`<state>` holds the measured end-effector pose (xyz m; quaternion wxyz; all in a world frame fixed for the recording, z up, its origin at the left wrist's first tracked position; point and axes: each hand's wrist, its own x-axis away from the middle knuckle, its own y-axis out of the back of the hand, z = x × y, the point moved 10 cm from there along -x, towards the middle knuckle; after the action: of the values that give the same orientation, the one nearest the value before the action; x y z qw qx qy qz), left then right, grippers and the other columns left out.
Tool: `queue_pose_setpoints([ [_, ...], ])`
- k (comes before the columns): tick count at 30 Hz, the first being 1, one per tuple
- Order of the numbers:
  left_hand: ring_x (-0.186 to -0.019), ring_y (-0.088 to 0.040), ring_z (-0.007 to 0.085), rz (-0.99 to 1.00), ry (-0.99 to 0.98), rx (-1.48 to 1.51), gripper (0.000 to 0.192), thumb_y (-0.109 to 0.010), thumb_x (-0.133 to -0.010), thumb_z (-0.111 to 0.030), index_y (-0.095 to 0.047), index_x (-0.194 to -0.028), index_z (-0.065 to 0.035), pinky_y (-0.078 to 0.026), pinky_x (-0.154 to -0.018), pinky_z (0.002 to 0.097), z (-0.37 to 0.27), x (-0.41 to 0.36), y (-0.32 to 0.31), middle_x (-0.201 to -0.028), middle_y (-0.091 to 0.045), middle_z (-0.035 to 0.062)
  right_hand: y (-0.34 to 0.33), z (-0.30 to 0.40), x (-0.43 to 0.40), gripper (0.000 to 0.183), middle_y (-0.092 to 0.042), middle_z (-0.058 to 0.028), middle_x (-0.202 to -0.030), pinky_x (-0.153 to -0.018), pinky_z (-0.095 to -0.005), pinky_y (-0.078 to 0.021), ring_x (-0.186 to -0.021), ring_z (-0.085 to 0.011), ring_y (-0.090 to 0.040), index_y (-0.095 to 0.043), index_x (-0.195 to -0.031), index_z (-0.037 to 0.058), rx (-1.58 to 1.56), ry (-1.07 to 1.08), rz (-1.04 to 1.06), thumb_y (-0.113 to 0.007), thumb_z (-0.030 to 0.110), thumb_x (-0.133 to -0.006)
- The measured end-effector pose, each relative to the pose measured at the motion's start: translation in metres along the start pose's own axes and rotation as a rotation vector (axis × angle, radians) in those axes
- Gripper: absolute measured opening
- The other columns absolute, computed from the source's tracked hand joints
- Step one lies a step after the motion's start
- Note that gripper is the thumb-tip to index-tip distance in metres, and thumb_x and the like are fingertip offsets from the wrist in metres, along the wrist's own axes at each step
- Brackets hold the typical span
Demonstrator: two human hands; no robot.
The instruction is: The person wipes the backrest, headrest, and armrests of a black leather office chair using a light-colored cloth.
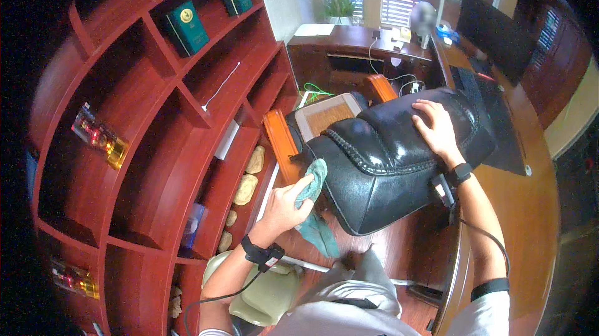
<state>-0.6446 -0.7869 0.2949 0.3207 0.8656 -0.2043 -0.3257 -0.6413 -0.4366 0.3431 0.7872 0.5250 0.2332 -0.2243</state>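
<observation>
A black leather office chair with wooden armrests stands before me, the top of its backrest towards me. My left hand grips a green cloth, whose bunched upper part touches or nearly touches the backrest's left edge while the rest hangs down. Flat on the padded leather lies my right hand, fingers spread and holding nothing. Beyond the backrest shows the chair's seat, covered by a woven tan cushion with a grey border. The left wooden armrest is just past the cloth.
Along the left runs a reddish wooden bookcase with green boxes, stones and trophies. A wooden desk with a monitor borders the right. A pale green plastic stool stands close behind my left arm. Cables lie near the far cabinet.
</observation>
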Motion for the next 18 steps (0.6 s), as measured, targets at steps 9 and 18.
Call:
queue_pose_setpoints([
  [9, -0.068, -0.065, 0.0357, 0.078, -0.102, -0.001, 0.052, -0.061, -0.073, -0.012, -0.058, -0.125, -0.0113, -0.053, -0.065, 0.0421, -0.026, -0.007, 0.005, -0.085, -0.067, 0.0202, -0.003, 0.003, 0.000, 0.028, -0.062, -0.0087, -0.115, -0.099, -0.0384, -0.0395, -0.111, -0.0275, -0.054, -0.065, -0.106, 0.0089, 0.001, 0.020, -0.005, -0.063, 0.025, -0.083],
  [18, -0.057, -0.064, 0.0324, 0.211, -0.064, 0.041, 0.059, -0.059, -0.069, -0.009, -0.054, -0.128, -0.0080, -0.054, -0.063, 0.0396, -0.026, 0.011, -0.018, -0.072, -0.064, 0.0164, 0.005, 0.002, 0.005, 0.029, -0.062, -0.0109, -0.114, -0.098, -0.0383, -0.0416, -0.110, -0.0289, -0.055, -0.065, -0.107, 0.0079, 0.005, 0.018, -0.027, -0.064, 0.024, -0.082],
])
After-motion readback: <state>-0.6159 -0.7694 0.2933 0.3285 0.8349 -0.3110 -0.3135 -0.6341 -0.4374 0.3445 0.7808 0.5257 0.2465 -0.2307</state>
